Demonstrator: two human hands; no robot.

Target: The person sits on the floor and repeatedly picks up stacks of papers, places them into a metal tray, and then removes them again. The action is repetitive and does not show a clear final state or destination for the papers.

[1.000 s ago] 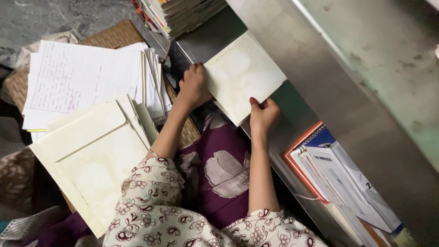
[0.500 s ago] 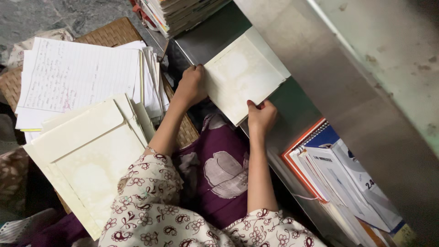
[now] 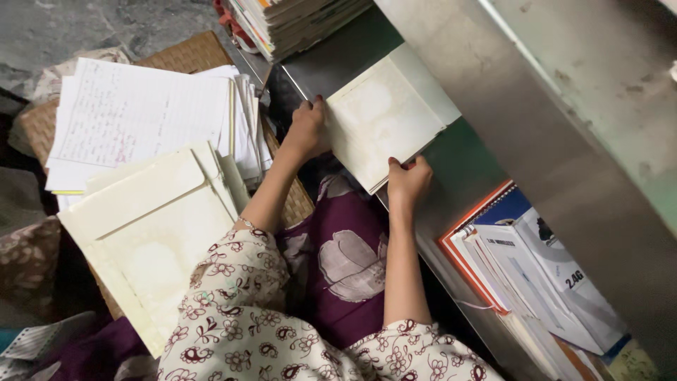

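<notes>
**Both hands grip a cream envelope at the shelf's front edge**

The left hand (image 3: 308, 132) holds the near-left edge of a cream envelope (image 3: 384, 120), fingers curled together over it. The right hand (image 3: 407, 183) pinches the envelope's lower corner, thumb on top and fingers clamped beneath. Held at two edges like this, the envelope stays flat and level, with its far end lying under the metal shelf (image 3: 465, 166) and its near end jutting past the shelf's front edge over the lap.

On the wicker stool (image 3: 187, 51) to the left, a stack of lined handwritten sheets (image 3: 141, 113) lies toward the far edge; larger cream envelopes (image 3: 151, 233), flaps up, overlap its near edge, probably sorted by kind. At the shelf's right end, a spiral-bound book with an orange border and blue cover (image 3: 493, 212) lies under white booklets (image 3: 543, 275). At the shelf's far-left corner stands a pile of notebooks (image 3: 296, 21), spines multicoloured.
</notes>
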